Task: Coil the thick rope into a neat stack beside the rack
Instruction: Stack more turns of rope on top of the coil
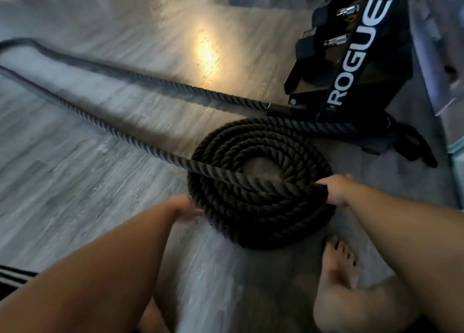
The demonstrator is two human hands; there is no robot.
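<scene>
The right hand point(336, 189) is closed around the thick rope point(125, 134). It grips the strand at the right rim of the coil point(251, 219), where this strand crosses over the top of the stack. The left hand point(185, 207) reaches to the outer left side of the coil and seems to touch it, but it is blurred, so I cannot tell if its fingers are straight or curled. The coil lies on the floor point(100, 194), directly in front of the person, with a bare foot point(339, 265) just beside its near right edge. It has several rounds, laid quite evenly one on another, with a small hole in the middle. It sits close beside the black rack point(359, 56), and one piece of rope goes from the coil toward the rack's base. From the coil the free strand runs far to the left over the floor. A second strand lies near it and reaches the foot of the rack. I judge the task as perhaps half done: the stack is formed and neat and in the right place, but a long part of the rope is not yet coiled.
</scene>
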